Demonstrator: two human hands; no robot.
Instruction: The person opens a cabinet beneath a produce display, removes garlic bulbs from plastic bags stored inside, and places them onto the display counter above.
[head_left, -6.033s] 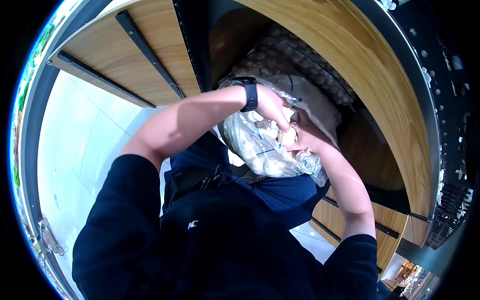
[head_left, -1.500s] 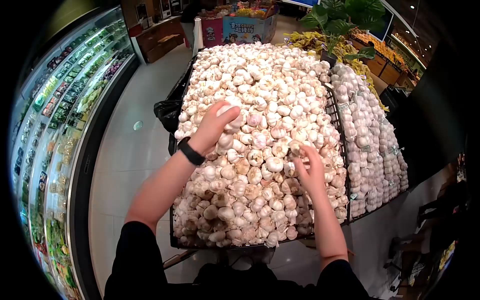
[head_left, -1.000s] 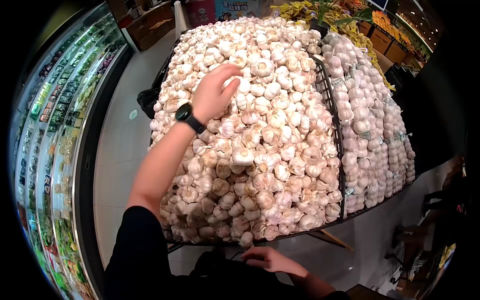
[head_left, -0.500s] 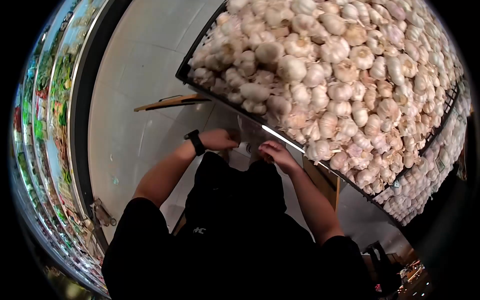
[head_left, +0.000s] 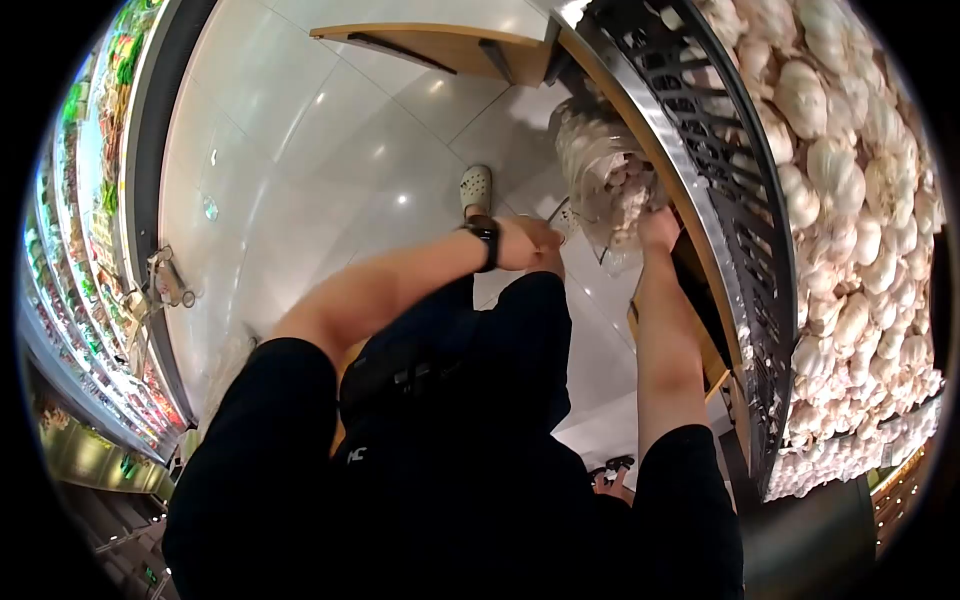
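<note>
**Right hand at the bag's open side, left hand off it**

My right hand (head_left: 657, 230) is at the open side of the clear plastic bag (head_left: 590, 150), touching or nearly. Fingers are turned away, so I can't tell how closed they are or whether they have the film. My left hand (head_left: 528, 243) is half-curled by my knee (head_left: 535, 300), apart from the bag; nothing shows in it (blurred, so can't swear it's bare).

Doing this well, my read: spread the mouth with one hand, keep loose film off the contents, take bulbs from the top by the body. Gentle pinch; papery skins probably shed if squeezed. Watch the forearm against the wooden edge (head_left: 714, 290).

Bag looks slumped, crinkled, half see-through, with pale bulbs (head_left: 632, 190) showing (garlic, most likely). It sits low beside the wooden edge, ahead of my clog (head_left: 476, 185). Beyond the edge: slatted black crate (head_left: 765, 300), then heaped garlic (head_left: 840, 180).
</note>
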